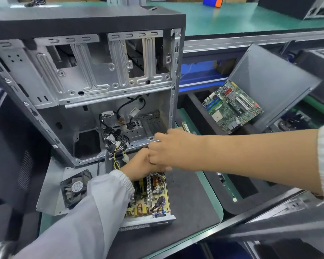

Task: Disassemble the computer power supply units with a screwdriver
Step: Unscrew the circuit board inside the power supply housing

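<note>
The opened power supply unit point(153, 219) lies on a dark mat, its circuit board point(150, 199) with coils and capacitors exposed. Its wire bundle point(118, 146) runs up into the empty computer case point(105, 75) standing behind it. My left hand point(138, 166) reaches to the unit's far end; its fingers are hidden behind my right hand. My right hand point(170, 148) comes in from the right and crosses over the left, fingers curled and blurred, at the case's lower edge. No screwdriver is visible.
A black fan point(76, 187) lies on the unit's removed metal cover point(51, 186) at the left. A green motherboard point(232, 107) leans in a grey bin point(269, 81) at the right. Dark foam trays point(238, 189) sit beside the mat.
</note>
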